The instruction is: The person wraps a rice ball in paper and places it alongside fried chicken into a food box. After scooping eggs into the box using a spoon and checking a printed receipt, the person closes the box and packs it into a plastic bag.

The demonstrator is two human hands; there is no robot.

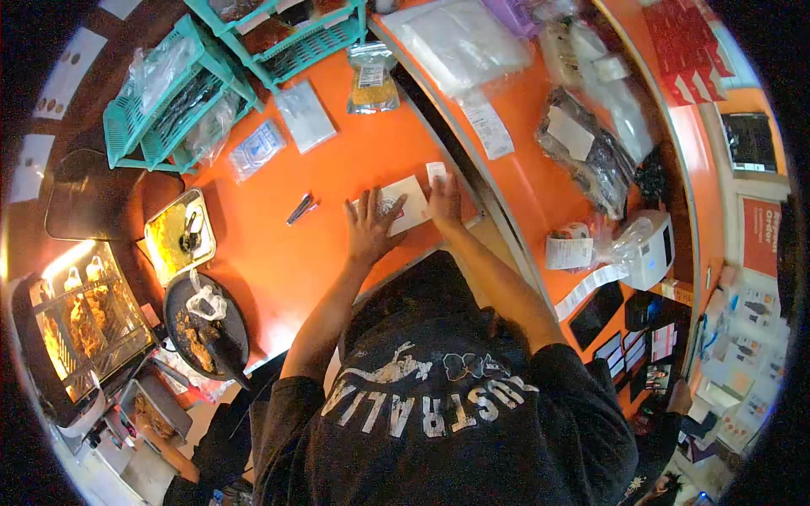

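A flat pale paper packet [411, 208] with a dark printed mark lies on the orange counter [278, 244]. My left hand [371, 221] rests on its left part, palm down with the fingers spread. At the packet's right end is my right hand [445, 202], its fingers close to a small white slip [436, 172]. Whether those fingers pinch the slip or only touch it cannot be made out. To the left of my left hand lie a dark pen-like item [299, 209] and a small piece beside it.
Teal baskets [181, 110] with plastic bags stand upper left. A yellow-stained tray [180, 234] and a round black pan [205, 325] are at the left, near a lit food case [84, 320]. Right are a raised ledge [515, 185] and a white printer [648, 250]. Another person's arm [173, 451] shows lower left.
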